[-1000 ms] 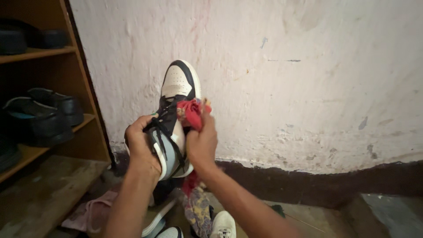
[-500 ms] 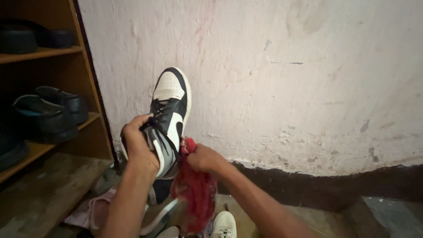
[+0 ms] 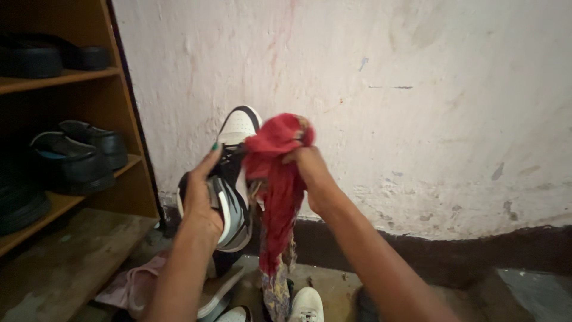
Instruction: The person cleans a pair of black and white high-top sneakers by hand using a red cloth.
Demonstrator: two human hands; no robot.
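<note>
My left hand [image 3: 199, 200] grips a black, white and grey sneaker [image 3: 234, 179] by its heel end, toe pointing up toward the wall. My right hand [image 3: 311, 174] is closed on a red cloth [image 3: 275, 179], pressed against the sneaker's right side near the toe; the cloth's patterned tail hangs down toward the floor. The cloth hides part of the sneaker's side.
A wooden shoe rack [image 3: 71, 197] stands at the left with black shoes [image 3: 74, 155] on its shelves. On the floor below lie a pink cloth [image 3: 128, 289] and more white sneakers [image 3: 307, 305]. A stained white wall [image 3: 417, 119] with a dark base band is straight ahead.
My right hand has lifted the red cloth from the sneaker's heel up to its toe area. The sneaker has dropped a little lower and turned in my left hand.
</note>
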